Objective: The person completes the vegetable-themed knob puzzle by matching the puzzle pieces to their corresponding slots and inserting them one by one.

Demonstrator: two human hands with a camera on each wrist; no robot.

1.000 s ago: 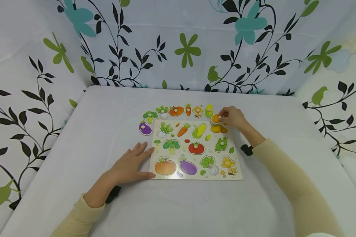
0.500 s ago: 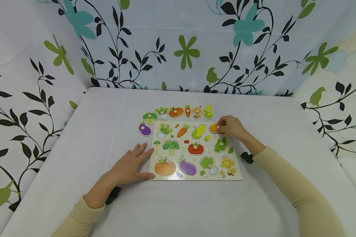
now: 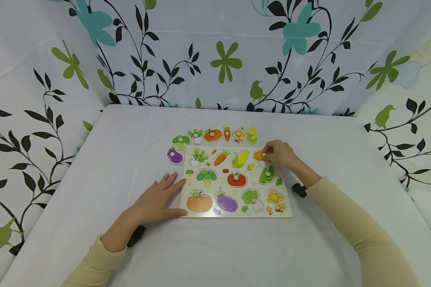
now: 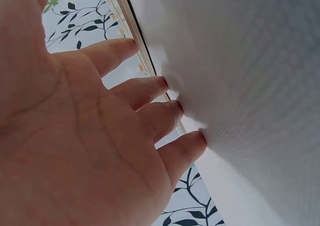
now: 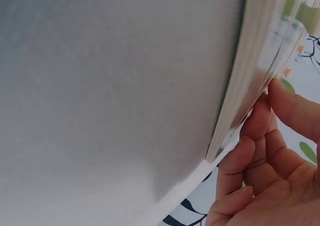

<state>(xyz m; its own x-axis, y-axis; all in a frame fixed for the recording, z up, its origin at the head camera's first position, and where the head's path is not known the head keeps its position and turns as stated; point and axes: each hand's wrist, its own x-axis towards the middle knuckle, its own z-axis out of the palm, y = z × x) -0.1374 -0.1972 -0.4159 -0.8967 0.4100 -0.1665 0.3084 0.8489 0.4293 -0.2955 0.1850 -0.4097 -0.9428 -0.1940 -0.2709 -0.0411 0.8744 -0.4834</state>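
A wooden vegetable knob puzzle board (image 3: 253,182) lies on the white table. At its upper right picture, my right hand (image 3: 281,154) pinches a yellow-orange potato-like puzzle piece (image 3: 257,156), partly hidden by the fingers. Whether that piece sits fully down in its recess, I cannot tell. My left hand (image 3: 158,201) lies with spread fingers along the board's left edge, thumb at the lower left corner. In the left wrist view its fingertips touch the table and board edge. Knobbed tomato (image 3: 236,180) and leafy green (image 3: 267,175) pieces lie in the board.
Beyond the board, loose knobbed pieces form a curved row: eggplant (image 3: 175,156), broccoli (image 3: 181,141), turnip (image 3: 197,137), pumpkin (image 3: 212,135), carrot (image 3: 227,134), mushroom (image 3: 238,136) and corn (image 3: 252,135). A patterned curtain (image 3: 201,32) surrounds the white table (image 3: 230,255).
My right hand has brought the yellow-orange piece from beyond the board's upper edge down onto the matching picture, then stayed there. My left hand has not moved.
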